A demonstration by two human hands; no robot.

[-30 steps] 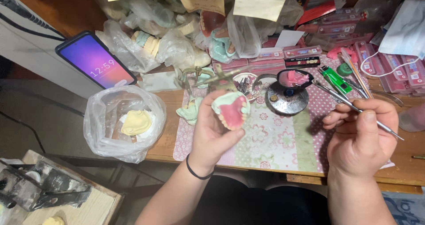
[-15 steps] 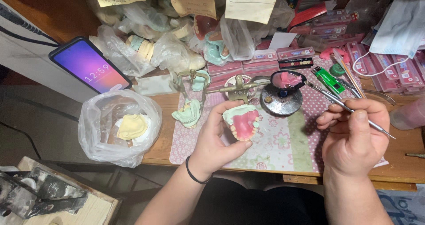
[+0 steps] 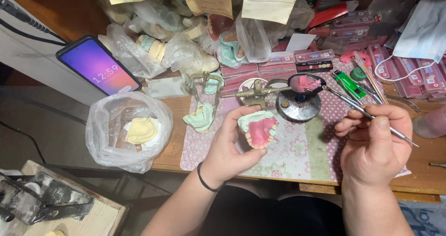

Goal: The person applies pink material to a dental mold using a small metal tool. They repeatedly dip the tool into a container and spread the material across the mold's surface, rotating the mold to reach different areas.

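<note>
My left hand (image 3: 230, 148) grips a denture model (image 3: 257, 129), pale green plaster with pink wax and a row of teeth, held above the patterned mat (image 3: 297, 152). My right hand (image 3: 374, 143) holds a thin metal wax tool (image 3: 367, 115) like a pen, its tip pointing up-left toward a small metal pan of pink wax (image 3: 304, 84) on a round burner stand (image 3: 298, 107). The two hands are apart, and the tool does not touch the model.
A brass articulator (image 3: 209, 85) with a green cast (image 3: 200, 117) stands left of the model. A clear bag with a yellow cast (image 3: 127, 131) sits at the table's left edge, a lit phone (image 3: 98, 66) behind it. Bags of casts, pink tooth cards and tools crowd the back.
My left hand has turned and carried the denture model to the right and slightly down. My right hand with the tool has shifted a little lower.
</note>
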